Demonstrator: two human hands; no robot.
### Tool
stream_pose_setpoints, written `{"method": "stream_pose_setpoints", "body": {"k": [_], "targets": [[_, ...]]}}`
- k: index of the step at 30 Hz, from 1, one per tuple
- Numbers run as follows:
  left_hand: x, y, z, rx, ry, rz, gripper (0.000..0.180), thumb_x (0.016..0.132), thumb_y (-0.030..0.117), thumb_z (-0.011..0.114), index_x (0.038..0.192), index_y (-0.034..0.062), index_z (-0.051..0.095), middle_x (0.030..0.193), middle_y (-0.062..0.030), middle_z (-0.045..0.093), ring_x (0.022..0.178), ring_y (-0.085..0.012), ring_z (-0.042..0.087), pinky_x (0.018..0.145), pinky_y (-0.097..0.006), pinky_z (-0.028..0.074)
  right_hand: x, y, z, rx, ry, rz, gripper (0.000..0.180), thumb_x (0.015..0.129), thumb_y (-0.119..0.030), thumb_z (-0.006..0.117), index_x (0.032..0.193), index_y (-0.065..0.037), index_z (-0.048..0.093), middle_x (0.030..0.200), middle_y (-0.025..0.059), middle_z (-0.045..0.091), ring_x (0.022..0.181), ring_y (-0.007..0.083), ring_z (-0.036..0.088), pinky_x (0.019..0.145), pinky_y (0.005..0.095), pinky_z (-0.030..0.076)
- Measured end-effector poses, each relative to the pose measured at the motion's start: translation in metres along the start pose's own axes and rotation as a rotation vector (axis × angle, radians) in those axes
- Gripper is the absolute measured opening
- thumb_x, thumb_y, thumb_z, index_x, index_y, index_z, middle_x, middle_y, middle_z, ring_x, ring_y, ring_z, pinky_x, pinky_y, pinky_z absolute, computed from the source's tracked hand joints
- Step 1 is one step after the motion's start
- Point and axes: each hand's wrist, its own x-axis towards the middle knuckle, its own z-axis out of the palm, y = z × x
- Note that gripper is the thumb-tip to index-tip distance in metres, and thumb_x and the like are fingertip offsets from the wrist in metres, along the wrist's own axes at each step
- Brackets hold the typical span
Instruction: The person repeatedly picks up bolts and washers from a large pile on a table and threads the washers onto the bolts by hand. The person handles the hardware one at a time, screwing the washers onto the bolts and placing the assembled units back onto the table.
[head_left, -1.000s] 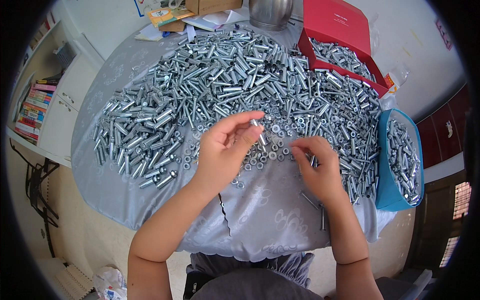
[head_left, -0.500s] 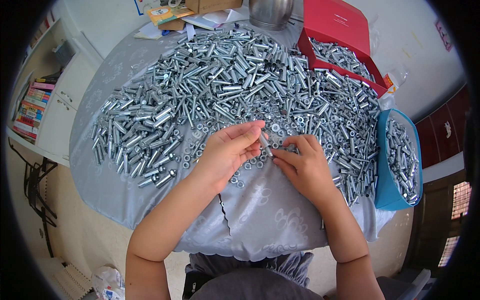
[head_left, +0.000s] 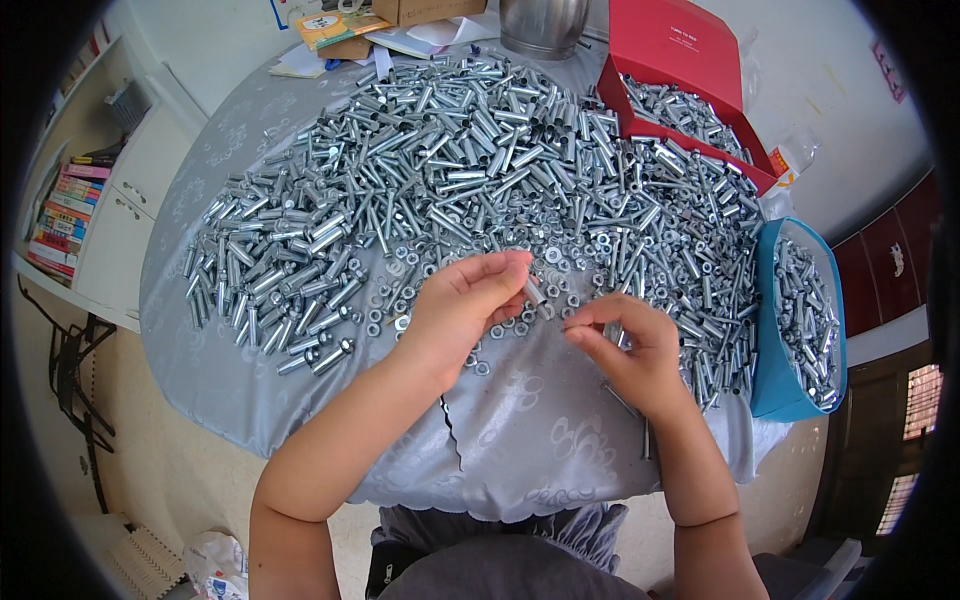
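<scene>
My left hand [head_left: 458,305] pinches a shiny expansion bolt sleeve [head_left: 536,292] between thumb and fingers, its free end tilted down to the right. Just right of that end is my right hand [head_left: 638,345], thumb and forefinger pressed together and apart from the sleeve. Whatever the right fingertips hold, if anything, is too small to make out. Loose nuts and washers [head_left: 553,256] lie beyond and under my hands. Behind them spreads a big heap of metal sleeves and bolts [head_left: 470,150]. Finished-looking bolts with sleeves and nuts [head_left: 318,352] lie left of my left forearm.
A grey patterned cloth [head_left: 520,440] covers the table. At the back right stands an open red box [head_left: 690,147] of hardware, with a blue fabric bin [head_left: 780,370] of similar pieces at the right edge. A metal pot [head_left: 543,28] and papers are at the back.
My right hand has drawn back from the sleeve's lower end, toward me and to the right, its fingers now pinched. The left hand still holds the sleeve and has shifted slightly.
</scene>
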Motion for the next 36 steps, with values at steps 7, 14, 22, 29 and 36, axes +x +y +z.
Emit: {"method": "stream_pose_setpoints", "body": {"k": [7,14,22,29,36], "targets": [[-0.004,-0.002,0.003,0.038,-0.037,0.002,0.028,0.084,0.018,0.059,0.107,0.0017,0.057,0.085,-0.0012,0.06,0.075,-0.0084,0.054,0.073,-0.023,0.045,-0.002,-0.003,0.004,0.021,0.008,0.015,0.011,0.071,-0.008,0.07,0.079,-0.004,0.063,0.074,0.0041,0.063,0.065,0.0128,0.057,0.058,0.0239,0.044],[-0.005,-0.005,0.004,0.048,-0.053,0.046,0.027,0.084,0.018,0.06,0.105,0.0012,0.057,0.085,-0.0013,0.059,0.075,-0.0082,0.054,0.073,-0.023,0.045,-0.002,0.0,0.006,0.034,0.031,0.034,0.013,0.07,-0.007,0.072,0.078,-0.003,0.062,0.075,0.0048,0.063,0.063,0.0126,0.056,0.057,0.0236,0.044],[-0.004,-0.005,0.003,0.031,-0.056,0.026,0.028,0.083,0.018,0.061,0.105,0.0007,0.057,0.087,-0.002,0.06,0.075,-0.0084,0.054,0.073,-0.023,0.044,-0.002,0.009,0.006,-0.01,0.166,-0.141,0.02,0.068,-0.003,0.072,0.083,-0.002,0.059,0.078,0.0057,0.06,0.065,0.0126,0.056,0.054,0.0234,0.043],[-0.006,-0.004,0.006,0.094,-0.044,-0.017,0.024,0.082,0.019,0.063,0.098,0.0014,0.059,0.083,-0.0032,0.061,0.071,-0.0079,0.055,0.067,-0.022,0.046,-0.002,0.001,0.006,-0.177,0.245,-0.131,0.015,0.07,0.003,0.066,0.083,-0.002,0.06,0.077,0.0064,0.06,0.062,0.014,0.057,0.055,0.0224,0.043],[-0.011,-0.001,0.01,0.224,-0.138,-0.064,0.029,0.083,0.03,0.06,0.087,0.0009,0.061,0.069,-0.0033,0.058,0.06,-0.007,0.052,0.059,-0.02,0.044,-0.004,0.002,0.006,0.395,0.27,0.172,0.011,0.078,-0.001,0.062,0.088,0.002,0.058,0.081,0.0064,0.06,0.067,0.0106,0.056,0.061,0.0217,0.045]]}}
